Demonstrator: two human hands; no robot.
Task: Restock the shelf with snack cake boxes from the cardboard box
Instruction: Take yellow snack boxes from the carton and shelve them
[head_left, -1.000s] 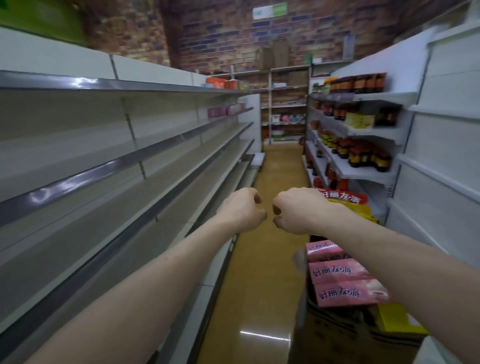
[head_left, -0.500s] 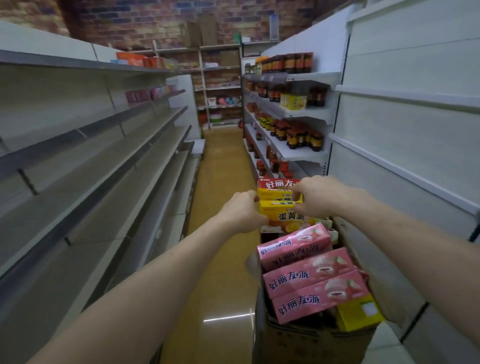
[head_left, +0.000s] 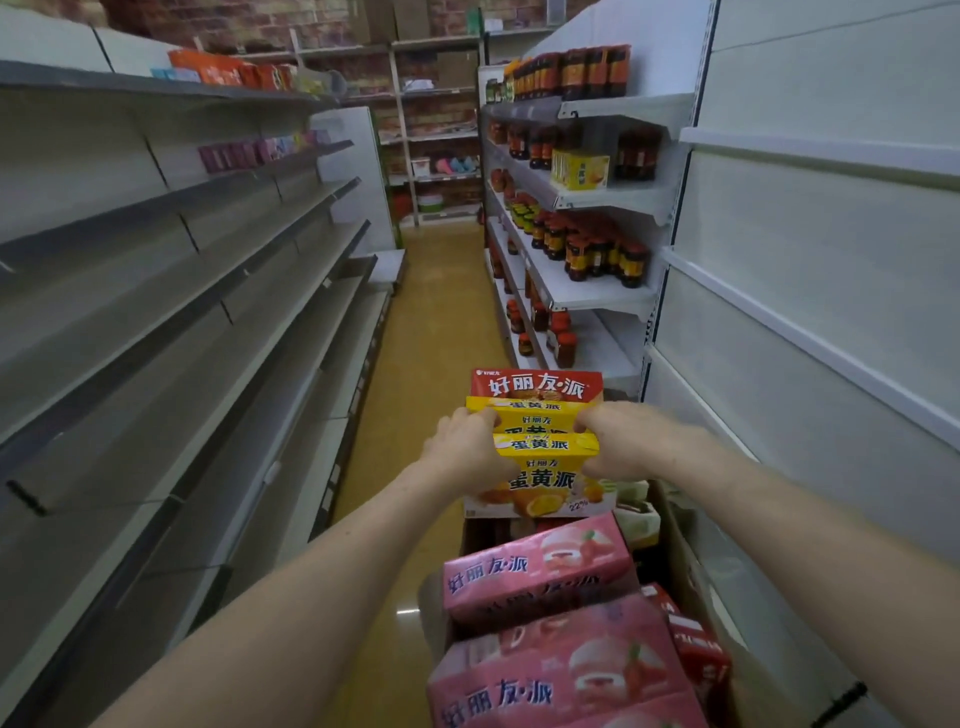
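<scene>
I am clamping the stack of yellow snack cake boxes by its short ends, left hand and right hand curled around opposite ends, long axis crosswise, above the cardboard box, bare shelf lying leftward.

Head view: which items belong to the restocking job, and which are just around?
Job:
- yellow boxes, gripped by left hand and right hand
- red box behind them
- pink boxes in the cardboard box
- empty grey shelves on the left

Just around:
- dark jars on the right shelves
- yellow carton among them
- orange packs, top left shelf
</scene>
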